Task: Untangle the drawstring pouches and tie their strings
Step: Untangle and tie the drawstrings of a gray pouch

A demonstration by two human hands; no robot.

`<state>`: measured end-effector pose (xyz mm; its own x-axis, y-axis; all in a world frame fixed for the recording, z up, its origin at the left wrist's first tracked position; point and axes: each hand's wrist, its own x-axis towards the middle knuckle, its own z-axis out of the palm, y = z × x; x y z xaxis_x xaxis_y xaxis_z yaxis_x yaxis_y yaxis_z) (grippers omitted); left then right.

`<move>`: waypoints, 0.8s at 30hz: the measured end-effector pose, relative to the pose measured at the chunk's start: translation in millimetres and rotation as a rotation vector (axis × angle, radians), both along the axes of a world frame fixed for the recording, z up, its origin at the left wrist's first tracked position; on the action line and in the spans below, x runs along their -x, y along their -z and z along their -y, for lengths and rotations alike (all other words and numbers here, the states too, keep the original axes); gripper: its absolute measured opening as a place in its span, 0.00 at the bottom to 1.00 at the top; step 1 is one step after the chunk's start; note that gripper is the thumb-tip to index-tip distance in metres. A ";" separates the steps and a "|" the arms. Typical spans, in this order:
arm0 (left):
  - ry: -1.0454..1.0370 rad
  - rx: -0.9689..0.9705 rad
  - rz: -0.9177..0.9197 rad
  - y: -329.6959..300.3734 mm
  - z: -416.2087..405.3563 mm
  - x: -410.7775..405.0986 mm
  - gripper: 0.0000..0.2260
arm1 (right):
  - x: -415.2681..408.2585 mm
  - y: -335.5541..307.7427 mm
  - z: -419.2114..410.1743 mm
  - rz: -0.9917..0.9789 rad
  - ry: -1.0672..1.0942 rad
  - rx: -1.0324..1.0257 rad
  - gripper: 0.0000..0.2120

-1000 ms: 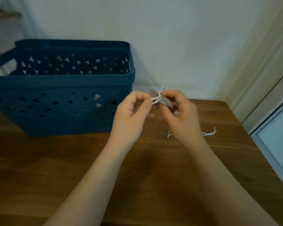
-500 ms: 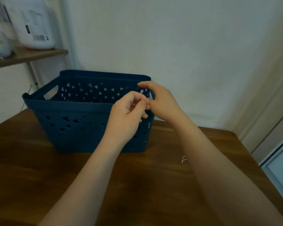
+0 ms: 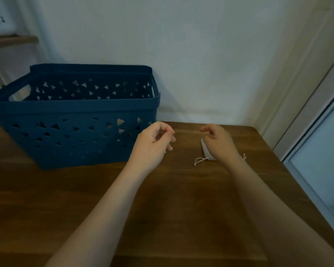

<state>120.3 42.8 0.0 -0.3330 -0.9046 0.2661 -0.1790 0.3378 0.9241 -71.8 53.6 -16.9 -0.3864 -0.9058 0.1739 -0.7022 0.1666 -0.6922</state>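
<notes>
- Half a second before, both hands were up at the basket rim, right fingers on its top edge; here both had dropped to table level at frame centre, apart from each other.
- Left hand [image 3: 152, 143] hovered just right of the basket, fingers loosely curled, nothing in them.
- Right hand [image 3: 217, 141] hovered further right, fingers also loosely curled with thumb and forefinger tips close together; it held nothing I could make out.
- Pouch [image 3: 205, 151] lay flat on the table under and beside the right wrist: small, pale grey cloth, roughly wedge-shaped where visible, mostly hidden by the hand.
- String [image 3: 200, 160] trailed from the pouch's lower end toward lower left as a thin white loop; a second short white end [image 3: 244, 156] poked out right of the wrist.
- Basket [image 3: 73, 112] sat centre left: dark blue rigid plastic, rectangular, rounded rim, walls punched with triangular holes, handle slot at the left end. Contents not visible.
- Table [image 3: 162, 209] was dark brown wood-grain, smooth, slightly glossy.
- Plain white wall behind; pale door frame at the right edge; wooden shelf at upper left.
</notes>
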 end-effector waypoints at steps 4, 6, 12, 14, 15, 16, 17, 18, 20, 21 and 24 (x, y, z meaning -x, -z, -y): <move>0.007 -0.055 0.122 25.7 -1.7 18.9 0.06 | 29.5 38.5 -11.5 -0.019 0.103 -0.194 0.23; 0.014 -0.086 0.179 34.1 -1.5 25.0 0.05 | 36.8 53.9 -14.4 -0.040 0.133 -0.263 0.25; 0.000 -0.108 0.337 50.7 5.8 40.0 0.02 | 35.3 67.9 -10.5 -0.125 0.010 -0.289 0.14; 0.001 -0.053 0.489 56.7 8.7 43.1 0.04 | 26.5 67.4 -7.3 -0.167 -0.105 -0.280 0.10; 0.010 -0.018 0.577 60.9 10.0 44.8 0.08 | 22.2 68.0 -5.9 -0.193 -0.147 -0.275 0.09; 0.014 0.010 0.657 65.1 11.1 46.5 0.13 | 17.7 67.4 -5.0 -0.216 -0.172 -0.266 0.08; 0.013 0.016 0.719 70.4 13.0 48.4 0.18 | 14.3 68.9 -3.5 -0.235 -0.187 -0.254 0.08; 0.006 0.007 0.755 74.4 13.2 50.0 0.21 | 10.5 69.0 -3.3 -0.248 -0.191 -0.243 0.08; -0.035 0.013 0.811 82.4 13.8 52.3 0.21 | 4.7 70.6 -2.8 -0.258 -0.187 -0.229 0.08; -0.070 0.045 0.828 83.2 13.5 53.0 0.19 | 2.9 69.9 -3.9 -0.256 -0.186 -0.206 0.08; -0.158 0.084 0.744 83.3 16.1 50.7 0.13 | -2.6 69.6 -6.4 -0.231 -0.213 -0.149 0.05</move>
